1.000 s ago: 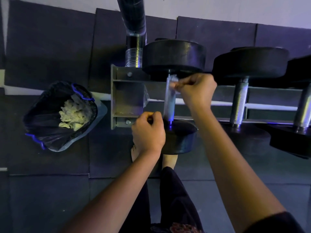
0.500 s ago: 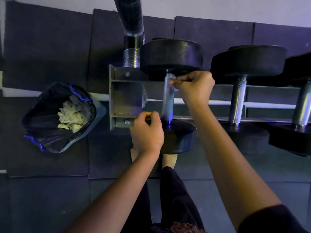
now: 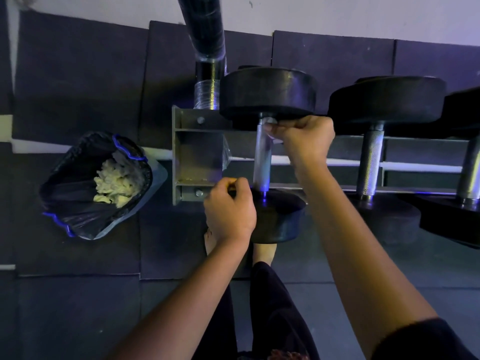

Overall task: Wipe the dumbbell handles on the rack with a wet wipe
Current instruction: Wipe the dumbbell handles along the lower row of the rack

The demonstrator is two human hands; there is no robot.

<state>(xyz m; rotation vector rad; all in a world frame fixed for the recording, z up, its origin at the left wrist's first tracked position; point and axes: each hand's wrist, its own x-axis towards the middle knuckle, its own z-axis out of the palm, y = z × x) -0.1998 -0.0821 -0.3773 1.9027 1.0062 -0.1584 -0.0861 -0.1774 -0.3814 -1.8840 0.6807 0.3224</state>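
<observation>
Dumbbell handle (image 3: 262, 162), first on the rack (image 3: 197, 146), is getting wiped. My right hand (image 3: 306, 141) pinches the wet wipe (image 3: 270, 131) at its far end. My left hand (image 3: 230, 206) is curled by the near weight (image 3: 280, 216) (holding anything? I cannot tell). Next, rub down toward me.

The pale, crumpled wipe (image 3: 270, 125) sits at the far end of the left dumbbell's (image 3: 267, 92) silvery handle (image 3: 262, 162), just under the far black head, pinched by the right hand (image 3: 304, 141). That dumbbell lies across the rails of the grey steel rack (image 3: 197, 152), at its left end. A second dumbbell (image 3: 387, 100) lies just beside it on the right, with its knurled handle parallel.
</observation>
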